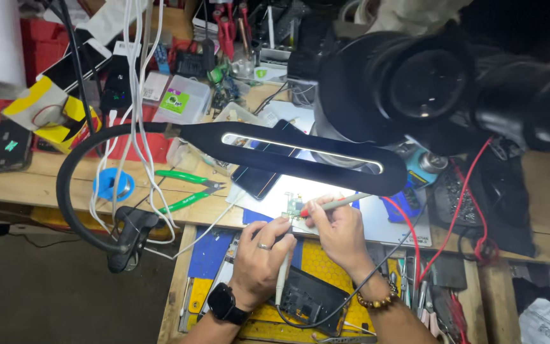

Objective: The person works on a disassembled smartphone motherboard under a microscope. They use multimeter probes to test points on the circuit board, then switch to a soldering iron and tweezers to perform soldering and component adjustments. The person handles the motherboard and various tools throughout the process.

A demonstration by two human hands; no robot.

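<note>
Left hand [259, 255] pinches the small circuit board [293, 205] steady while right hand [338, 232] grips the pen-like tool [335, 204]; brace both wrists on the bench [27, 181].

My forearms run off the near edge. The small circuit board [293, 206] between my fingers [279, 224] is too tiny to read, and the black lamp bar [300, 157] covers the phone [259, 178] behind it. The microscope [415, 83] hides the far right of the counter [46, 181].
</note>
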